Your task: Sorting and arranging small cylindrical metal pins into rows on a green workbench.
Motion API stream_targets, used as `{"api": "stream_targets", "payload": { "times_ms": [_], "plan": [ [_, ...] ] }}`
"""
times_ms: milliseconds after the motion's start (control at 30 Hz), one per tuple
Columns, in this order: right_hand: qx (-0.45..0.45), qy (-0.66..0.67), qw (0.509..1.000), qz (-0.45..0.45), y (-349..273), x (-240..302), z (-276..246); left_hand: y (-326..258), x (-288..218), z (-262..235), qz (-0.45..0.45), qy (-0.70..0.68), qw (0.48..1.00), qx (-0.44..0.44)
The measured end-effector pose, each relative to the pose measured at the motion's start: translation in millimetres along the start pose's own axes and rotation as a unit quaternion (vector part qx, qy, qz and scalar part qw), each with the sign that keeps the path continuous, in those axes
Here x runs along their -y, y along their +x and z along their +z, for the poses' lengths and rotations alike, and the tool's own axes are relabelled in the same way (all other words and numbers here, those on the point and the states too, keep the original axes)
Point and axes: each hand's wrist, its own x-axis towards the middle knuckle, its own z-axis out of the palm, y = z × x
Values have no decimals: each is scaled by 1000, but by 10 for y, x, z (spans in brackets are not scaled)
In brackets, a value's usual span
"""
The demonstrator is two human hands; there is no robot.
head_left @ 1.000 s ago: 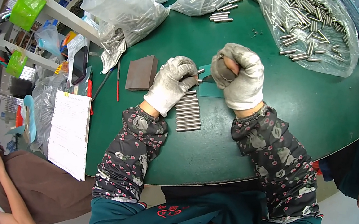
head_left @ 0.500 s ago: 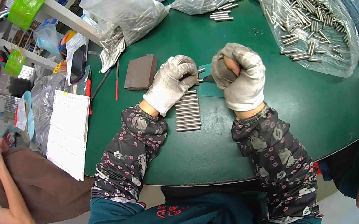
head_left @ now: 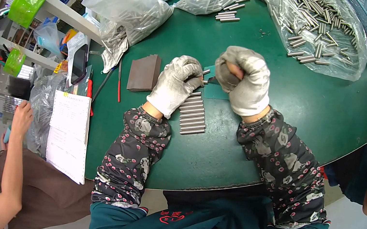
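Note:
My left hand [head_left: 176,86], in a whitish work glove, has its fingers closed on a short metal pin [head_left: 205,82] whose end sticks out at the fingertips. My right hand [head_left: 244,80], gloved too with a bare thumb showing, is a fist just to the right. A thin dark tip points from it toward the pin; what the fist grips is mostly hidden. Both hands are over a small green sheet [head_left: 217,92]. Below my left hand lies a neat row of metal pins [head_left: 193,116], side by side. A brown block [head_left: 144,73] sits left of it.
Plastic bags of pins [head_left: 127,1] stand at the back left; an opened bag [head_left: 325,36] spreads pins at the far right. Papers [head_left: 69,136], a phone [head_left: 79,64] and a red-handled tool [head_left: 119,86] lie left. Co-workers' arms [head_left: 14,168] show at both sides.
My right fist has shifted very slightly left; my left hand stays in place. The co-worker at the left has reached an arm forward toward the shelf side.

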Motion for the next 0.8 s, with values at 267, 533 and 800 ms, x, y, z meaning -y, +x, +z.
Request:
{"api": "stream_targets", "payload": {
  "times_ms": [267,533,800],
  "plan": [
    [52,-93,994,-5,-22,65,99,11,1,7,-8,-10,1000,-11],
    [-14,1,999,40,2,40,-26,-13,-102,-70,-57,-127,988,-62],
    [5,-40,999,18,5,43,-25,-41,-229,-323,-77,52,982,164]
  ]
}}
